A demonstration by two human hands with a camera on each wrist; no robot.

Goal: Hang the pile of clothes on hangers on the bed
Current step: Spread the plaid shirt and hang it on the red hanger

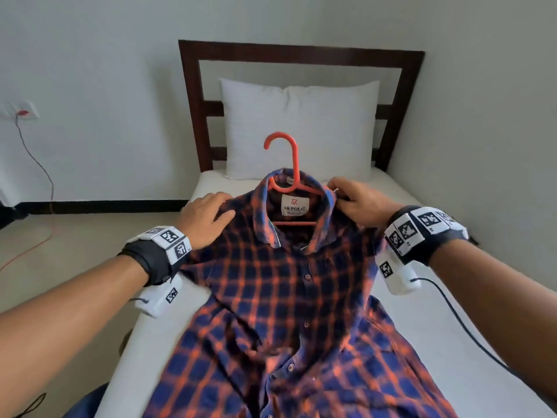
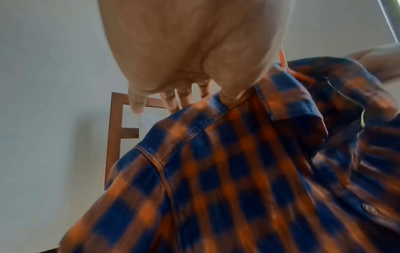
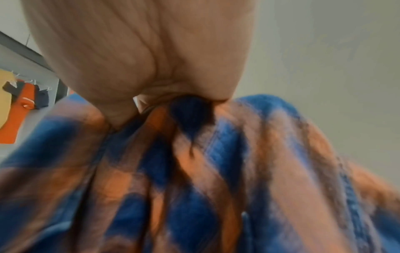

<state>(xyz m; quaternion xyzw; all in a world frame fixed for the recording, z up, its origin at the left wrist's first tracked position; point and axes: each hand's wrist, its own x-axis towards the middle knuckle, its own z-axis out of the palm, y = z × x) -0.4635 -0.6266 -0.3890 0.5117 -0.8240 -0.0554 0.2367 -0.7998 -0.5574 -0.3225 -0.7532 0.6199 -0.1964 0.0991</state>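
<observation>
You are seating the plaid shirt on the orange hanger, and from here it looks like the fitting stage, not yet the laying-down. The shirt is lying down the middle of the bed, collar toward twelve o'clock and tail running to six. The hanger is inside the neck opening, its hook sticking out toward the pillow at twelve o'clock.

To do this well, you are best off drawing each shoulder seam out until it sits over a hanger arm, keeping the collar centred on the hook's stem. The arm at three o'clock of the collar is still showing bare over the cloth, so I judge that side needs the fabric pulled up and over it. Work one side while the other steadies, or the hanger may skew inside the neck. The top button appears undone; fastening it would probably help the shirt stay put.

Your left hand is resting on the shirt's shoulder at nine o'clock of the collar, fingers draped over the top edge and thumb pressing the cloth from the front. The left wrist view shows that thumb bearing on the shoulder seam, so it is gripping the fabric lightly. Your right hand is sitting at three o'clock of the collar, fingers curled and pinching a bunch of the shirt beside the hanger's end; the right wrist view shows cloth gathered into that grip. Both forearms are reaching forward over the bed, wrists raised slightly above the cloth.
</observation>
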